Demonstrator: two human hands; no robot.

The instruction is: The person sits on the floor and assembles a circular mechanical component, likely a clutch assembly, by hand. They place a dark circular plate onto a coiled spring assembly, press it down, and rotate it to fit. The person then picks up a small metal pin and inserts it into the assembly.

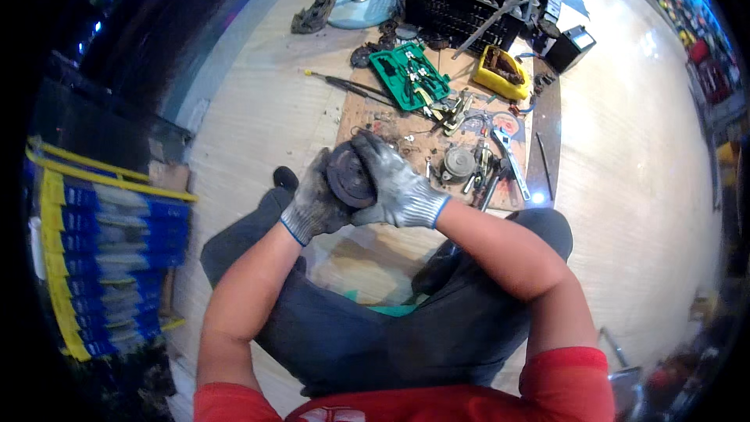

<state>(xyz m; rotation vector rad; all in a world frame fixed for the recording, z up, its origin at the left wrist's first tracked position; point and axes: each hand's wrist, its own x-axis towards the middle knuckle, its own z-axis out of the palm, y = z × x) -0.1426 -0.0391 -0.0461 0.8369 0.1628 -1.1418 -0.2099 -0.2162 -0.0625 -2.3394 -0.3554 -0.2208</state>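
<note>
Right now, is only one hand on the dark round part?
No, the gloved left hand and right hand both hold the dark round part, one on each side.

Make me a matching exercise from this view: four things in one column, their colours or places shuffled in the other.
Things:
1. round part
2. tool case
3. tub
4. adjustable wrench

Colours or places:
A. yellow
B. silver-coloured
C. held between the left hand and the right hand
D. green

Pairs: 1-C; 2-D; 3-A; 4-B
</note>
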